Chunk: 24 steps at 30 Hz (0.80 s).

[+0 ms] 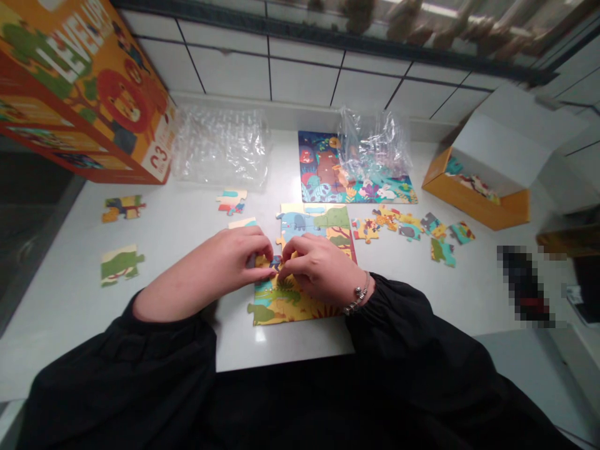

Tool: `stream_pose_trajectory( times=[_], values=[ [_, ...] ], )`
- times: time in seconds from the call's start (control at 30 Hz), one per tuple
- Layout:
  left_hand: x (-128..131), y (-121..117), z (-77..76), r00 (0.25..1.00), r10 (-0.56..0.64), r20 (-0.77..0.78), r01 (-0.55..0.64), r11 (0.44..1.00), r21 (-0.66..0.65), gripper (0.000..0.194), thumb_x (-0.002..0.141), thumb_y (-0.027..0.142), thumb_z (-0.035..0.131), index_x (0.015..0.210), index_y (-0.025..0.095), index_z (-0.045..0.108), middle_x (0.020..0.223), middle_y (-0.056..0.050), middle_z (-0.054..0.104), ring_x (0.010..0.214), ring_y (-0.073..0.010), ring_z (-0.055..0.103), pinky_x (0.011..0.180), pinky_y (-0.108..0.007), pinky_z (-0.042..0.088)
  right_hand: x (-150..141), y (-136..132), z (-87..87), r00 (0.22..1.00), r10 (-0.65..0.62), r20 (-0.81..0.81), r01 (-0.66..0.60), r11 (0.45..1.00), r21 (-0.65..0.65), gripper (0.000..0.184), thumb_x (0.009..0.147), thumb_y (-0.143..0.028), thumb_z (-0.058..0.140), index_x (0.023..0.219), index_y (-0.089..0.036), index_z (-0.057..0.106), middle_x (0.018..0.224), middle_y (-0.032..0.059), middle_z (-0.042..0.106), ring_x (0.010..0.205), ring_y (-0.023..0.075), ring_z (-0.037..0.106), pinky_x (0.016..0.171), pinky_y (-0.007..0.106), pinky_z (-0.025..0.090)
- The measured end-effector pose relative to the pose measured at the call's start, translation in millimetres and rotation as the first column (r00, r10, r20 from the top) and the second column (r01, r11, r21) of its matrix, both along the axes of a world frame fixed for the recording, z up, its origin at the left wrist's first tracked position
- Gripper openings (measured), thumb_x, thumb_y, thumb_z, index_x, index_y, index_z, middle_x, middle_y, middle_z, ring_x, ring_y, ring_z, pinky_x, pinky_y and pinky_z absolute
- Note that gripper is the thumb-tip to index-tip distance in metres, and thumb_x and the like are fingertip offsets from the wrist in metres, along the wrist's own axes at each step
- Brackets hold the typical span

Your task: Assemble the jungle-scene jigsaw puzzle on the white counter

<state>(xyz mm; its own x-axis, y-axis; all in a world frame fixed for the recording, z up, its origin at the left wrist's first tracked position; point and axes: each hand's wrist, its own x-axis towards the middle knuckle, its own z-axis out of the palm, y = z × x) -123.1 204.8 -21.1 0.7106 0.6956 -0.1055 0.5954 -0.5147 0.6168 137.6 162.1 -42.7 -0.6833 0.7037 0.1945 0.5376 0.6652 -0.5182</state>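
Note:
A partly joined jigsaw puzzle with a yellow savanna scene, a crocodile and an elephant lies on the white table in front of me. At its left side my left hand pinches a small puzzle piece between thumb and fingers. My right hand rests over the puzzle's middle, its bent fingertips pressed together at the same piece. Both hands hide much of the piece and the puzzle's centre. Just behind my left hand lies a loose puzzle piece, partly covered.
Loose pieces lie left, among them a green one, and several yellow ones right. Behind are a finished dark-blue puzzle, clear plastic bags and a tiled wall. An orange box stands left; an open box sits right.

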Motion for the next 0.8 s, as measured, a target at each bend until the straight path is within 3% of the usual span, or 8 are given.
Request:
stream_pose_trajectory(
  times=[0.27, 0.4, 0.5, 0.6, 0.7, 0.8],
  values=[
    [8, 2, -1.2, 0.998, 0.053, -0.04, -0.052, 0.999, 0.013, 0.023, 0.093, 0.042, 0.083, 0.088, 0.023, 0.073, 0.089, -0.002, 0.068, 0.085, -0.0204, 0.063, 0.076, -0.033, 0.042, 0, 2, 0.9, 0.999, -0.037, 0.014, 0.036, 0.999, 0.013, 0.026, 0.1, -0.009, 0.068, 0.101, -0.026, 0.087, 0.112, 0.0055, 0.076, 0.095, 0.0215, 0.061, 0.087, 0.037, 0.048],
    [13, 0, 0.3, 0.993, 0.076, -0.09, -0.072, 0.996, 0.042, 0.03, 0.095, 0.045, 0.083, 0.083, 0.021, 0.068, 0.085, -0.002, 0.066, 0.08, -0.0208, 0.06, 0.073, -0.034, 0.039, 10, 4, 6.1, 0.984, -0.172, -0.038, 0.173, 0.985, 0.025, 0.025, 0.102, -0.009, 0.06, 0.105, -0.021, 0.082, 0.11, 0.0083, 0.075, 0.1, 0.0231, 0.064, 0.093, 0.039, 0.051],
    [15, -1, 2.4, 0.988, 0.093, -0.122, -0.088, 0.995, 0.048, 0.034, 0.095, 0.045, 0.084, 0.08, 0.021, 0.066, 0.085, -0.002, 0.065, 0.077, -0.0205, 0.058, 0.072, -0.035, 0.037, 33, 2, 10.8, 0.928, -0.366, -0.067, 0.371, 0.924, 0.09, 0.025, 0.101, -0.01, 0.057, 0.109, -0.021, 0.078, 0.11, 0.0098, 0.075, 0.104, 0.026, 0.066, 0.096, 0.043, 0.052],
    [18, -3, 4.2, 0.985, 0.095, -0.141, -0.09, 0.995, 0.039, 0.037, 0.097, 0.045, 0.084, 0.079, 0.02, 0.064, 0.084, -0.002, 0.064, 0.077, -0.0195, 0.056, 0.071, -0.035, 0.037, 71, -5, 11.5, 0.822, -0.567, -0.051, 0.566, 0.806, 0.172, 0.021, 0.102, -0.016, 0.06, 0.115, -0.022, 0.076, 0.114, 0.0127, 0.075, 0.11, 0.0312, 0.067, 0.101, 0.051, 0.052],
    [22, -6, 4.3, 0.99, 0.059, -0.131, -0.054, 0.998, 0.046, 0.038, 0.099, 0.045, 0.083, 0.079, 0.02, 0.062, 0.085, -0.001, 0.063, 0.077, -0.019, 0.056, 0.071, -0.035, 0.036, 113, -16, 7.8, 0.714, -0.699, 0.027, 0.676, 0.7, 0.229, 0.027, 0.103, -0.023, 0.061, 0.127, -0.02, 0.074, 0.125, 0.0174, 0.075, 0.12, 0.0362, 0.067, 0.106, 0.058, 0.052],
    [25, -10, 2.7, 0.995, 0.007, -0.099, -0.001, 0.998, 0.063, 0.039, 0.102, 0.046, 0.08, 0.079, 0.02, 0.061, 0.085, -0.002, 0.062, 0.078, -0.0197, 0.056, 0.071, -0.036, 0.036, 143, -23, 3.3, 0.69, -0.716, 0.11, 0.68, 0.692, 0.241, 0.037, 0.102, -0.031, 0.063, 0.135, -0.018, 0.071, 0.135, 0.0197, 0.074, 0.13, 0.0391, 0.065, 0.113, 0.061, 0.051]
  ],
)
